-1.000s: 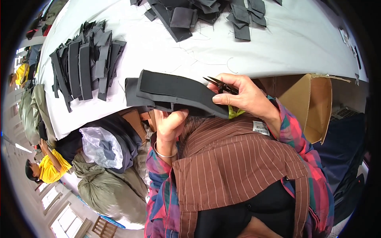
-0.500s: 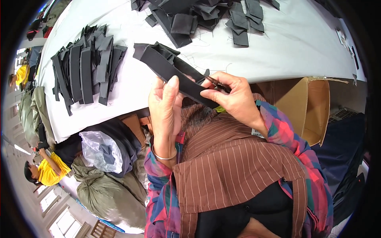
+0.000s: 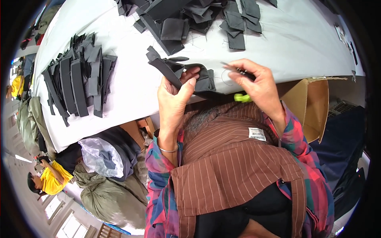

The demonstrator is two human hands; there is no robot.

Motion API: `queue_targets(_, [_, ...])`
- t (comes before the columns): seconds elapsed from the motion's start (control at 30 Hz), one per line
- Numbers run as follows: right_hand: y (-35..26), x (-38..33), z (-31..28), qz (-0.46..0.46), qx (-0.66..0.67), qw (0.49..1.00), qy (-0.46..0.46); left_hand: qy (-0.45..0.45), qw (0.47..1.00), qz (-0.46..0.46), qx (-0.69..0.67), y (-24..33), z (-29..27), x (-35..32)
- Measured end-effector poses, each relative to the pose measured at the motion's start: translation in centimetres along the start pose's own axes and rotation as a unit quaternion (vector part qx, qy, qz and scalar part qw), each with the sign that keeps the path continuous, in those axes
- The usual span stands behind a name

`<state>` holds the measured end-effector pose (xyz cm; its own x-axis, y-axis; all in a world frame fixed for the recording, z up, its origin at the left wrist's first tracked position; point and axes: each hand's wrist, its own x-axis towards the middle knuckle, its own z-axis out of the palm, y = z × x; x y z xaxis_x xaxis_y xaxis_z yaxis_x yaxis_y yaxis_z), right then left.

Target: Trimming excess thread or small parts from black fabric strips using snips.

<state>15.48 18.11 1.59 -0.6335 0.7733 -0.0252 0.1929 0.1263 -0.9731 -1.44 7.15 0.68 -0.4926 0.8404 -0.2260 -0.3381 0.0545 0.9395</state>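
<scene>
My left hand [image 3: 174,99] grips a folded black fabric strip [image 3: 178,71] at the near edge of the white table [image 3: 127,91], thumb pressed on its crumpled middle. My right hand [image 3: 258,85] holds small thread snips with a green handle [image 3: 242,97], the dark blades [image 3: 232,68] pointing left toward the strip and a little apart from it. A thin thread loops between fabric and snips.
A neat stack of black strips [image 3: 77,81] lies at the table's left. A loose heap of dark pieces [image 3: 194,20] covers the far side. An open cardboard box [image 3: 311,105] stands at right. Stuffed sacks [image 3: 107,194] and a person in yellow [image 3: 49,182] are at lower left.
The strip was stretched flat between both hands; now it is bunched in my left hand, and my right hand has pulled away to the right with the snips.
</scene>
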Motion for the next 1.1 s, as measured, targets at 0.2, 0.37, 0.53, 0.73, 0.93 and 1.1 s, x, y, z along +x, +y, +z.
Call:
queue_targets(0.2, [-2.0,1.0,-2.0,-0.101,-0.229,0.968,0.015,-0.016,0.999,0.009,0.039,-0.4,0.5,0.6])
queue_targets(0.37, [-0.5,0.5,-2.0,-0.103,-0.279,0.952,-0.072,-0.011,0.998,0.000,0.060,-0.5,0.7,0.5])
queue_targets(0.53, [0.3,0.2,-1.0,-0.068,-0.212,0.974,-0.037,-0.028,0.999,-0.033,0.021,0.0,0.4,0.7])
queue_targets(0.73, [1.7,0.8,0.6,-0.066,-0.203,0.976,-0.029,-0.035,0.998,-0.043,0.012,0.1,0.3,0.7])
queue_targets(0.93, [1.5,2.0,1.7,-0.101,-0.171,0.980,-0.001,-0.041,0.998,-0.044,0.017,0.3,0.1,0.5])
queue_targets(1.1, [1.4,3.2,3.4,-0.209,-0.186,0.960,0.017,-0.041,0.998,-0.038,0.039,-0.3,-0.7,0.5])
